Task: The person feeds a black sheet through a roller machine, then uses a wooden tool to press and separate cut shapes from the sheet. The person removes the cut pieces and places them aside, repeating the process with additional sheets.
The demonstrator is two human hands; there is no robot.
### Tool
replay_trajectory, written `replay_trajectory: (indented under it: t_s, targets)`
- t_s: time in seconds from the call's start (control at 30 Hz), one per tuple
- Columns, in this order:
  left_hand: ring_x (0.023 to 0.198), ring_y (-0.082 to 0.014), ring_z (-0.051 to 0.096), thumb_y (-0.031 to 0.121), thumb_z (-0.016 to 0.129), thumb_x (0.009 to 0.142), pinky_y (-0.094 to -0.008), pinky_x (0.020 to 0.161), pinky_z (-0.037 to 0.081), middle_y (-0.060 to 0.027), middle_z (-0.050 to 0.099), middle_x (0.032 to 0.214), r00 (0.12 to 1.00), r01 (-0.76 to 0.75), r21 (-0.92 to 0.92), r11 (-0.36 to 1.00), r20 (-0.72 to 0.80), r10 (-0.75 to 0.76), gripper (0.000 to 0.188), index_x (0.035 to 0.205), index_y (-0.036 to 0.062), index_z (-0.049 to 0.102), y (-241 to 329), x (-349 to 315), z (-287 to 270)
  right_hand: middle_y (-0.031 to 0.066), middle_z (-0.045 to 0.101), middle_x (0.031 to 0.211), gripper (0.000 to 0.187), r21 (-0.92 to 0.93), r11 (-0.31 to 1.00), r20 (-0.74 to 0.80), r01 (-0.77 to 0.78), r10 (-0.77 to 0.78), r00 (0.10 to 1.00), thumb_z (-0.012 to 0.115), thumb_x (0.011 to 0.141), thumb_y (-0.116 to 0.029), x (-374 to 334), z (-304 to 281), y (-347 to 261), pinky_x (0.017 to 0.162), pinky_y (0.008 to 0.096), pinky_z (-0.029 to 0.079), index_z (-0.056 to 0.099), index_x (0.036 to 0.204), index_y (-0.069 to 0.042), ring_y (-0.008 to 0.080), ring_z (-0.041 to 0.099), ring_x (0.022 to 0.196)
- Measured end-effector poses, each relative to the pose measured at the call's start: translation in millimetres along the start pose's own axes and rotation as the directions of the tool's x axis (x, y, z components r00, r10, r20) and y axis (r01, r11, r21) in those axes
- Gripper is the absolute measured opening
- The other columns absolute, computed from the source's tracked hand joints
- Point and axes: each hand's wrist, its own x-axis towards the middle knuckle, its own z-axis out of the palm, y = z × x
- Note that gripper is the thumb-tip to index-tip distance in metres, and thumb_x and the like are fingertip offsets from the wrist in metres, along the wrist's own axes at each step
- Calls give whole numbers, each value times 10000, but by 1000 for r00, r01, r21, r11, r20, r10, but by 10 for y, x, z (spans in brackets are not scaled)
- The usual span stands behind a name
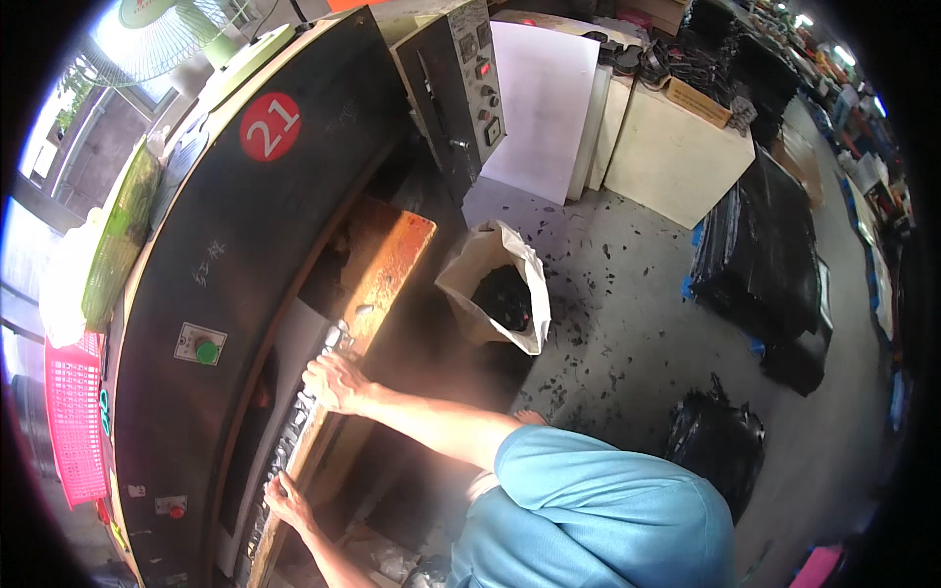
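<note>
A long wooden-edged board [397, 263] juts from the opening of a large black machine [284, 220]. Shiny silvery and black pieces [297, 423] line its near edge, beside a pale grey sheet [299, 343]. My right hand [338, 383], the upper one in the picture, has its fingers bent over this edge at the silvery pieces. Farther down, my left hand [288, 502] is closed on the same edge. Both sets of fingers partly hide what lies beneath them. A small loose silvery piece [365, 310] rests on the board above my right hand.
An open white sack [534, 294] with black scraps stands beyond the board; more scraps litter the floor [588, 333]. A control box [480, 83] and green button [206, 350] are on the machine. Black sheet stacks [765, 255], white panels [676, 147], a pink basket [75, 421] and a fan [147, 39] surround me.
</note>
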Motion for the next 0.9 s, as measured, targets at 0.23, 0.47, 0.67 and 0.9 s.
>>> replay_trajectory:
  t_s: [0.23,0.47,0.67,0.9]
  targets:
    - [884,-325,605,303,714,1057,-466,844,480,-137,649,924,994,105,9,994,32,-105,294,960,26,692,169,-488,-222,180,668,1050,172,147,984,227,-102,67,972,594,895,-163,-405,-297,-135,1022,516,497,661,982,-31,383,654,1069]
    - [903,-333,599,275,725,1044,-475,813,472,-128,643,936,988,127,-36,991,93,-123,272,957,21,678,469,-1091,-553,194,686,1169,278,108,994,252,-20,-8,968,657,930,-174,-838,-1009,-313,995,547,521,711,1153,-17,392,665,1097]
    - [935,-353,650,126,784,956,-549,1055,482,-120,711,929,985,29,-133,991,173,-6,107,915,54,716,937,-1094,-941,126,684,859,109,292,906,219,-306,248,944,770,899,-109,-463,-1361,-618,781,461,580,715,948,-28,353,693,835]
    - [721,-347,679,119,791,955,-419,675,524,-170,686,791,921,178,-330,927,387,-39,212,824,-19,699,1152,-199,-1347,400,406,1521,1034,179,924,471,-337,220,854,913,787,-422,415,-506,-893,1163,622,412,430,1570,51,598,451,1352]
